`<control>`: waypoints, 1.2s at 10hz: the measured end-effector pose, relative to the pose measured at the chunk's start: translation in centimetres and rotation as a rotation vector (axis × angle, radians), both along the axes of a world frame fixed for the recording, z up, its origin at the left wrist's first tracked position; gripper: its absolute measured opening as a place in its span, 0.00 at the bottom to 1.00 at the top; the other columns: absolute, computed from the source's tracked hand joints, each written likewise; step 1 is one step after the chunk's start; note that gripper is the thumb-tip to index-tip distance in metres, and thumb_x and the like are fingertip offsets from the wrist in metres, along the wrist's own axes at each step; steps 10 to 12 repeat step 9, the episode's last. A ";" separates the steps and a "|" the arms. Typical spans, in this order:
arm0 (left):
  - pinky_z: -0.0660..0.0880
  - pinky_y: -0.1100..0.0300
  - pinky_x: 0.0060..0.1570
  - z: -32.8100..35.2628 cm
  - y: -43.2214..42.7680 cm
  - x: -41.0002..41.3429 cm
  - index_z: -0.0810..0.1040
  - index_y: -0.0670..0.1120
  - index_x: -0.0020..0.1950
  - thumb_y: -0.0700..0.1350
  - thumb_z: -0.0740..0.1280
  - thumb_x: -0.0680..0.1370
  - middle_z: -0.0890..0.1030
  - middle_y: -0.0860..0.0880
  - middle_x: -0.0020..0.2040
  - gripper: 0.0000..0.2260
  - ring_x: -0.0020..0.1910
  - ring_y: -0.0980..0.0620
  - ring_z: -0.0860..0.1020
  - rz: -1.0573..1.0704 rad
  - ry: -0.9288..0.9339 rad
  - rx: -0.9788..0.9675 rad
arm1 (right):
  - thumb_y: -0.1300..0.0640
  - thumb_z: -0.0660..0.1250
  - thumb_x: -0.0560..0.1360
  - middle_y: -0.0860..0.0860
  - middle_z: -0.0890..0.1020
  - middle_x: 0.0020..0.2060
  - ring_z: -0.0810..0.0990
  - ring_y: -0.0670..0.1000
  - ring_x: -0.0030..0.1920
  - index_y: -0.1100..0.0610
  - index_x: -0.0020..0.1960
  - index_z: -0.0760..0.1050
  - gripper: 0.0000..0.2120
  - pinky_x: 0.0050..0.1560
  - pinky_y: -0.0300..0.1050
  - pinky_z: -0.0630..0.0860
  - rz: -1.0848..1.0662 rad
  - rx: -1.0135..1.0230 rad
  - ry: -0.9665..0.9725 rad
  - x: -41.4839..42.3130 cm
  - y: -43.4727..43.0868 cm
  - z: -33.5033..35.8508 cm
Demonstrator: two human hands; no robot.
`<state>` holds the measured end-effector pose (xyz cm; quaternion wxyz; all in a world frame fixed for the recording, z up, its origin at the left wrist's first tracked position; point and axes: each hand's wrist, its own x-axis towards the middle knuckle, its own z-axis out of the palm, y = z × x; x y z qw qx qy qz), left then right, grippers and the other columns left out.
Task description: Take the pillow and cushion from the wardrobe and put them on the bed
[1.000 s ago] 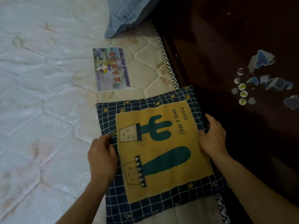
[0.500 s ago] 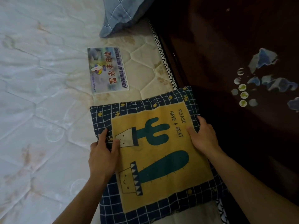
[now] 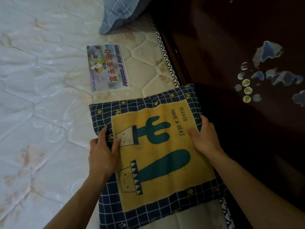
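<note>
navy-grid yellow cactus cushion [image 3: 161, 146] ×1 | blue quilted pillow [image 3: 115, 12], top centre ×1 | white quilted mattress [image 3: 41, 96] ×1 | printed rectangular label [image 3: 107, 68] ×1

L hand [image 3: 102, 156] & R hand [image 3: 204, 138] hold the cushion [image 3: 165, 187] at its sides; it lies on bed [image 3: 41, 104], pillow [image 3: 118, 12] beyond.

The navy-checked cushion [image 3: 156, 154] with its yellow cactus panel lies flat at the bed [image 3: 41, 80]'s right edge. The blue-grey pillow [image 3: 118, 12] lies farther along that edge.

- Dim, cool light; the pale quilted mattress [image 3: 42, 90] at left is brightest.
- The dark brown wooden panel [image 3: 239, 154] at right sinks into shadow.
- Soft focus throughout; wide-angle bending at the edges.
</note>
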<state>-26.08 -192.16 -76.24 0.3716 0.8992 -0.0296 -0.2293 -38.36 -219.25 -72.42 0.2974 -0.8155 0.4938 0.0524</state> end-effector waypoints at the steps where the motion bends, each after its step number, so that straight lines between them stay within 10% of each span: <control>1: 0.74 0.41 0.59 0.0 0.0 0.3 0.59 0.55 0.78 0.55 0.62 0.80 0.70 0.39 0.66 0.27 0.57 0.41 0.75 -0.017 -0.010 -0.012 | 0.44 0.63 0.79 0.58 0.64 0.74 0.67 0.61 0.71 0.50 0.80 0.51 0.35 0.69 0.61 0.68 -0.004 0.010 0.022 -0.7 0.2 -0.2; 12: 0.69 0.38 0.67 6.2 1.1 1.2 0.64 0.47 0.76 0.58 0.60 0.80 0.69 0.40 0.74 0.27 0.70 0.38 0.69 -0.144 0.039 0.027 | 0.39 0.60 0.79 0.53 0.63 0.76 0.68 0.56 0.72 0.48 0.78 0.57 0.31 0.67 0.54 0.68 -0.046 0.065 -0.117 -2.0 3.4 9.4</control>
